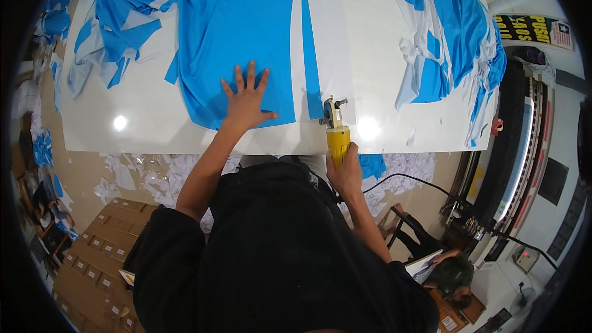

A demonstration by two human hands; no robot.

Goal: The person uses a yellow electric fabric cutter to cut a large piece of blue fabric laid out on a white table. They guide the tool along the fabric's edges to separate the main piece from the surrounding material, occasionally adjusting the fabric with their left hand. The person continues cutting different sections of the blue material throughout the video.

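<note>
My left hand (248, 100) lies flat with fingers spread on a large blue cloth (237, 31) on the white table. In my right hand (347, 172) is a yellow electric rotary cloth cutter (337, 139), gripped around its body at the table's near edge. The cutter's head touches or hovers by the near end of a narrow blue strip (311, 68); which of the two, I cannot tell. A white band lies between that strip and the blue cloth, and a wider white piece (330, 37) runs along the strip's right side.
Crumpled blue and white fabric offcuts (126, 18) lie on the table's left, more offcuts (453, 43) on its right. A black cord (419, 180) runs off rightward. Cardboard boxes (98, 265) stand lower left; a seated person (453, 274) is lower right. White scraps (407, 176) cover the floor.
</note>
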